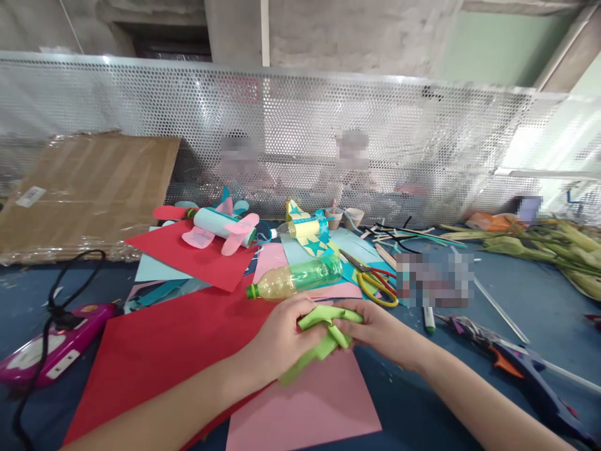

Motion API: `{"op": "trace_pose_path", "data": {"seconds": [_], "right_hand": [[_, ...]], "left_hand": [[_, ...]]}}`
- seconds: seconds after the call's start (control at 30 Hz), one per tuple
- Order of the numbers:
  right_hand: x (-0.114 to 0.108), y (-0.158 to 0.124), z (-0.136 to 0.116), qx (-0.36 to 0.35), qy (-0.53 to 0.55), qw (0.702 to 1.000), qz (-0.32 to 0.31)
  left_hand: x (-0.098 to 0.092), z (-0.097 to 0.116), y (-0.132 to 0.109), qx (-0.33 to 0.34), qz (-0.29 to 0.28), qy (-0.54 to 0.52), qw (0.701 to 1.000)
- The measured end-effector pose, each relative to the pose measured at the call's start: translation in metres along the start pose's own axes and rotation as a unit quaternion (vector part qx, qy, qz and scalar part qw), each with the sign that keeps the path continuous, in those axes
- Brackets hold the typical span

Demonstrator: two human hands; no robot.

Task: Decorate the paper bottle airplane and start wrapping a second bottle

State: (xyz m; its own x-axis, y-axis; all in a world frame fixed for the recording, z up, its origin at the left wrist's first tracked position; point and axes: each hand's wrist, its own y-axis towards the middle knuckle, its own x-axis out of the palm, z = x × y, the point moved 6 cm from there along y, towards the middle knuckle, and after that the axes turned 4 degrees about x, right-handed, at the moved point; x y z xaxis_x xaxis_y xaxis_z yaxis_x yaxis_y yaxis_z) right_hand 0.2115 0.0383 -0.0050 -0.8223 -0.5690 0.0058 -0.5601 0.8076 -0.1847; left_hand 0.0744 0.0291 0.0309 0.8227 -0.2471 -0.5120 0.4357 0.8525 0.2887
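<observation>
Both hands meet over the front of the table around crumpled, folded light green paper point(323, 332). My left hand point(288, 332) is closed on its left side, and my right hand point(369, 326) pinches the right side with the thumb on top. Part of the paper hangs down below the fingers, above a pink sheet point(305, 410). Large red paper point(188, 338) spreads to the left, partly under my left forearm. Just beyond the hands lies a clear plastic bottle point(282, 280) with a green cap, on its side. Yellow-handled scissors point(375, 288) rest beyond my right hand.
A glue gun point(507, 357) and a marker point(429, 318) lie at the right. On the left sits a magenta power strip point(61, 344) with a black cord. Decorated bottle planes point(220, 225) stand behind, near paper cups point(353, 217). Cardboard point(94, 194) leans against a perforated metal screen point(300, 125).
</observation>
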Motion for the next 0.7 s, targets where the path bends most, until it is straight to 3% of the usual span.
{"op": "trace_pose_path", "data": {"seconds": [0.17, 0.3, 0.53, 0.6, 0.7], "right_hand": [[0.000, 0.000, 0.000, -0.007, 0.040, 0.999, 0.011], [-0.002, 0.002, -0.004, -0.032, 0.033, 0.997, 0.058], [-0.002, 0.000, 0.000, -0.024, 0.069, 0.993, 0.093], [-0.007, -0.003, -0.001, -0.040, 0.109, 0.987, 0.114], [-0.021, -0.005, -0.003, -0.063, 0.131, 0.973, 0.179]], "left_hand": [[-0.009, -0.005, -0.002, -0.062, 0.041, 0.009, 0.997], [-0.005, 0.001, 0.002, -0.063, -0.038, -0.025, 0.997], [0.002, 0.017, 0.031, -0.021, -0.099, 0.129, 0.987], [-0.006, 0.018, 0.048, -0.008, -0.085, 0.155, 0.984], [-0.039, 0.002, 0.082, -0.053, 0.008, 0.159, 0.986]]}}
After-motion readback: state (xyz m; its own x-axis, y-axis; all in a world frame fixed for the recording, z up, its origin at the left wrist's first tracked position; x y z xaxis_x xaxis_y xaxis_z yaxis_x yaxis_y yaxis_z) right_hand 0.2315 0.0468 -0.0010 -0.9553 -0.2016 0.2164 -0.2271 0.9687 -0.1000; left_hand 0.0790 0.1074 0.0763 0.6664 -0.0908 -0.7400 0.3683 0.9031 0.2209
